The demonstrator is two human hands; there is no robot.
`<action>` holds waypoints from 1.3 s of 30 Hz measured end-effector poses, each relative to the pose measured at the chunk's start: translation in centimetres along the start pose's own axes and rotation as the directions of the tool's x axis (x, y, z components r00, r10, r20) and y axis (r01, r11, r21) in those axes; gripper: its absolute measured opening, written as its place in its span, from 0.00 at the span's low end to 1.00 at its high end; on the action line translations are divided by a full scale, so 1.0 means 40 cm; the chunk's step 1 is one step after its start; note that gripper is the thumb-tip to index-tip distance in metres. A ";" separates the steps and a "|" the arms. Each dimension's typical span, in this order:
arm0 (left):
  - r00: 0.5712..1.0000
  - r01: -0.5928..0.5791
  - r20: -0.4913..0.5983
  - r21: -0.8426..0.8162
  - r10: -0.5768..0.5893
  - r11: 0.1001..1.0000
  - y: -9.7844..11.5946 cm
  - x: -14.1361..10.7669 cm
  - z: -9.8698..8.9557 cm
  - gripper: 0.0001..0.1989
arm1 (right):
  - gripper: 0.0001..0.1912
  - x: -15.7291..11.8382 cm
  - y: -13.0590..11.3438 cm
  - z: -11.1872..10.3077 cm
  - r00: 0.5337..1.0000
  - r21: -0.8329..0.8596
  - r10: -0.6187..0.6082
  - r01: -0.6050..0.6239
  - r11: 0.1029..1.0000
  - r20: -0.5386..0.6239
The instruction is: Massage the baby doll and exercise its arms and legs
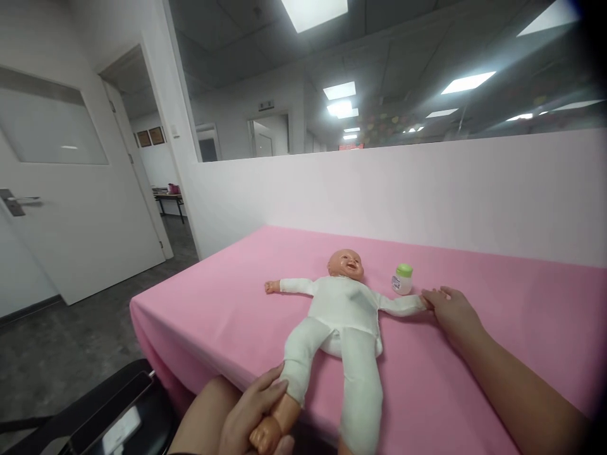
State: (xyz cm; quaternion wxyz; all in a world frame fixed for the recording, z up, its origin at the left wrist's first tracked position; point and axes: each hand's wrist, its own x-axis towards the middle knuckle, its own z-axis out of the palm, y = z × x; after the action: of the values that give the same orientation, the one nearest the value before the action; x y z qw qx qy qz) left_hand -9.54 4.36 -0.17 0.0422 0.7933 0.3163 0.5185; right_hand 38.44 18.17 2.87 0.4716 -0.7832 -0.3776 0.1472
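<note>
A baby doll [344,306] with a white cloth body lies on its back on the pink-covered table [203,303], head toward the wall and legs toward me. My left hand [253,411] is wrapped around the doll's lower leg, just above its foot, at the near table edge. Out to the right, my right hand [450,309] grips the small hand at the end of the doll's outstretched arm; the fingers cover most of it. Close behind that arm stands a small clear jar [403,280] with a green lid.
A low white wall [379,196] with a large window above it borders the table's far side. At left are a white door [71,189] and an open doorway. A black chair or bag [128,411] with a white device on it sits at lower left.
</note>
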 end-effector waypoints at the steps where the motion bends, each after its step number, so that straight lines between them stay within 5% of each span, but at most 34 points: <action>1: 1.000 -0.002 0.005 0.008 0.002 1.000 -0.006 -0.007 -0.006 0.28 | 0.41 0.006 0.006 -0.005 0.999 -0.088 0.020 -0.016 0.996 0.039; 5: 0.999 0.011 0.030 0.028 -0.011 1.000 -0.015 0.011 -0.027 0.29 | 0.38 0.010 0.007 -0.016 0.986 -0.297 0.032 0.019 0.955 0.166; 10: 0.994 0.082 0.076 -0.031 -0.079 0.996 -0.003 0.090 -0.028 0.27 | 0.41 -0.024 -0.020 -0.008 0.990 -0.214 -0.108 0.124 0.969 0.085; 14: 0.975 0.214 0.082 -0.120 -0.205 0.970 -0.005 0.163 0.004 0.23 | 0.37 -0.089 -0.068 0.016 0.950 -0.148 -0.308 0.313 0.938 0.061; 20: 0.961 0.264 0.125 -0.143 -0.247 0.954 -0.016 0.310 0.073 0.20 | 0.38 -0.196 -0.152 0.068 0.791 -0.043 -0.596 0.606 0.794 0.138; 23: 0.935 0.313 0.214 -0.126 -0.282 0.941 -0.026 0.368 0.114 0.22 | 0.19 -0.216 -0.170 0.083 0.637 -0.029 -0.731 0.759 0.651 0.245; 26: 0.903 0.345 0.306 -0.096 -0.302 0.934 -0.038 0.396 0.156 0.26 | 0.15 -0.219 -0.167 0.091 0.538 -0.044 -0.796 0.835 0.549 0.276; 34: 0.871 0.337 0.379 0.005 -0.314 0.941 -0.042 0.404 0.214 0.28 | 0.18 -0.208 -0.160 0.105 0.543 -0.042 -0.769 0.825 0.564 0.337; 39: 0.878 0.320 0.366 0.028 -0.308 0.947 -0.044 0.393 0.212 0.30 | 0.16 -0.212 -0.165 0.094 0.621 -0.004 -0.718 0.757 0.653 0.313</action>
State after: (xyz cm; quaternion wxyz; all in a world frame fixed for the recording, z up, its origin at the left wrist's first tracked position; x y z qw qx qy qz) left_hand 0.99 16.57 7.76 0.1970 0.8133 0.4184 0.3531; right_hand 27.55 16.15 5.50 0.3764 -0.5589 -0.7385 0.0251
